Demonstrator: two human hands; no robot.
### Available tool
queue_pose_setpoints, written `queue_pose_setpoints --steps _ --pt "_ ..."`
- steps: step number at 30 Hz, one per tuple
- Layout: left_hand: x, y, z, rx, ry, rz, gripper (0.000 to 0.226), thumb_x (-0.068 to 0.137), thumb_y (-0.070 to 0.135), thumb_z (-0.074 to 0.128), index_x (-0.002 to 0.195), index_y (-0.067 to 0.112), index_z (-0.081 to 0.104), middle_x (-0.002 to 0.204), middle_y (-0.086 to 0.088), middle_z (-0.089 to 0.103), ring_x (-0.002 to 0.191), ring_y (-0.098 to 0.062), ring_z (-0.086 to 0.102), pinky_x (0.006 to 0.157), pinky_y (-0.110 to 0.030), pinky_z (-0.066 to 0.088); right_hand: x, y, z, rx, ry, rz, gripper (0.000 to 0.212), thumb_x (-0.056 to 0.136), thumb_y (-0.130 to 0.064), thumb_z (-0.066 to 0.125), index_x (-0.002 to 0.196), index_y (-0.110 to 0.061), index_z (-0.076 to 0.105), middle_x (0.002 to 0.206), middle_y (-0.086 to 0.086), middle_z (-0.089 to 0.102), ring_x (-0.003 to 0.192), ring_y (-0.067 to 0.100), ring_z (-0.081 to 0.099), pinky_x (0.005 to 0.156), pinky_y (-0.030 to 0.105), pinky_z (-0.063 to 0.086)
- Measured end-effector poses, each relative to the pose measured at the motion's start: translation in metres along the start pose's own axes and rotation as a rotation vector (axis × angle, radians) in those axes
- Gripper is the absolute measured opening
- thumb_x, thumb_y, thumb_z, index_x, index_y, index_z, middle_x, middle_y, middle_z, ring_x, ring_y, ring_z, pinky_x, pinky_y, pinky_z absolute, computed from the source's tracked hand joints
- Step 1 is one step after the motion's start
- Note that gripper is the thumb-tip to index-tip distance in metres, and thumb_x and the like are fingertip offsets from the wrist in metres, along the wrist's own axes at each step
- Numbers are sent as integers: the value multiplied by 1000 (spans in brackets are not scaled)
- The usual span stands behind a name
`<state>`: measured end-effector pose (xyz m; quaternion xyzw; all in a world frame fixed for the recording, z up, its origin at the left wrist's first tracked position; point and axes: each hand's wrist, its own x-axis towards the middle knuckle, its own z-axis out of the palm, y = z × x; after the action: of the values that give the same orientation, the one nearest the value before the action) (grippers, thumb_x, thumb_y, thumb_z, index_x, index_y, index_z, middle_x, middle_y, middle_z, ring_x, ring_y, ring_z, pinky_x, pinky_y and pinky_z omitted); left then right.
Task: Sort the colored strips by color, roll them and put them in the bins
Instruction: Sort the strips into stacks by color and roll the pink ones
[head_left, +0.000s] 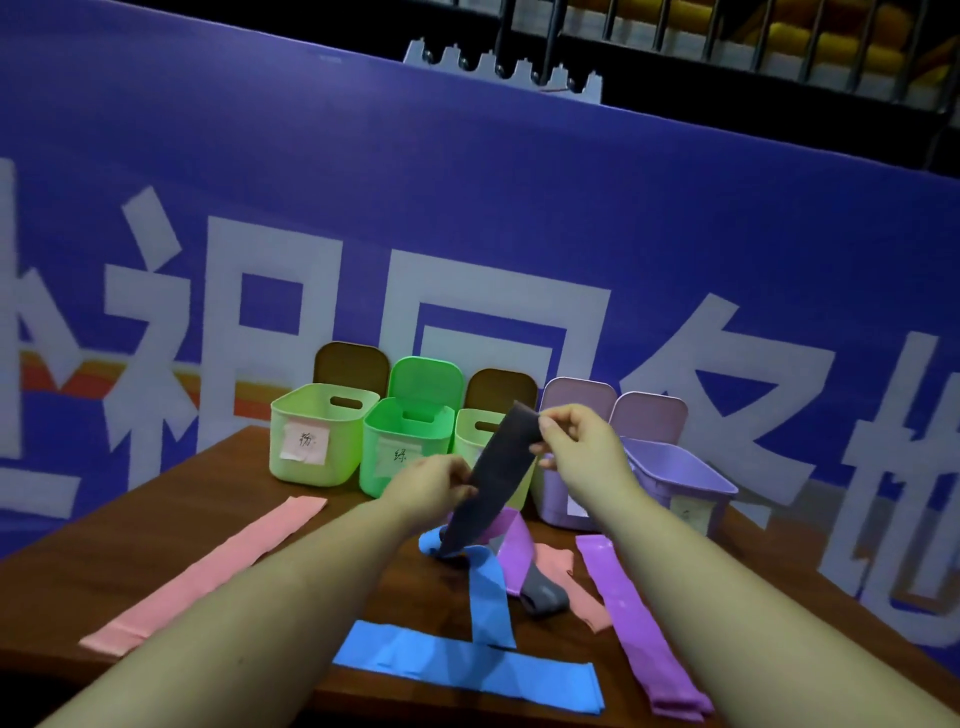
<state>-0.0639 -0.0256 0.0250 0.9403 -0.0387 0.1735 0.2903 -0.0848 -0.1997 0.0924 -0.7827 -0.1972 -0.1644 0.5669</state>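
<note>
The grey strip (493, 480) is held taut above the bench centre: right hand (574, 439) pinches its top end, left hand (434, 480) pinches mid-length. No strip is rolled. Pink, blue and purple strips lie loose; the bins (317, 441) line the far edge, contents hidden.
</note>
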Motion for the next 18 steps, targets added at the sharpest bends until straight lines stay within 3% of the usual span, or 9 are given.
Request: queue_pose_setpoints --steps 4,6,8,13,16,18 --pt "-2 -2 -1 17 -68 12 23 90 25 60 110 16 65 109 -3 69 100 -23 63 82 -33 49 8 -22 -11 95 54 -13 11 99 -12 45 101 -11 56 86 -3 60 75 7 61 60 14 51" --pt "-1 -2 -2 -42 -65 -1 21 91 29 59 105 15 66 103 -2 70 94 -19 64 80 -33 50 11 -28 -16 117 66 -7 11 99 -12 45 103 -11 55 87 -4 59 76 6 61 59 14 52" --pt "-2 -2 -2 -62 -64 -10 16 92 30 59 96 15 65 93 -1 68 84 -17 62 72 -29 47 15 -28 -24 148 101 14 11 99 -13 46 104 -11 55 90 -2 60 78 6 62 62 16 54" --pt "-9 -11 7 42 -159 39 18 90 18 60 107 13 65 98 1 65 85 -13 56 73 -23 39 23 -18 -46 278 204 103 12 98 -12 46 105 -9 56 104 9 63 80 12 65 64 20 54" --pt "-9 -18 9 22 -122 26 4 91 23 59 89 19 60 85 0 61 79 -14 54 64 -23 35 28 -7 -55 279 238 146 14 99 -12 45 107 -9 55 110 14 63 82 14 66 68 23 55" --pt "-8 -22 7 -32 -99 -3 16 92 23 60 77 21 53 74 3 56 75 -15 52 56 -21 33 30 1 -61 277 267 173 14 99 -12 44 108 -8 54 111 17 63 81 16 66 71 25 56"
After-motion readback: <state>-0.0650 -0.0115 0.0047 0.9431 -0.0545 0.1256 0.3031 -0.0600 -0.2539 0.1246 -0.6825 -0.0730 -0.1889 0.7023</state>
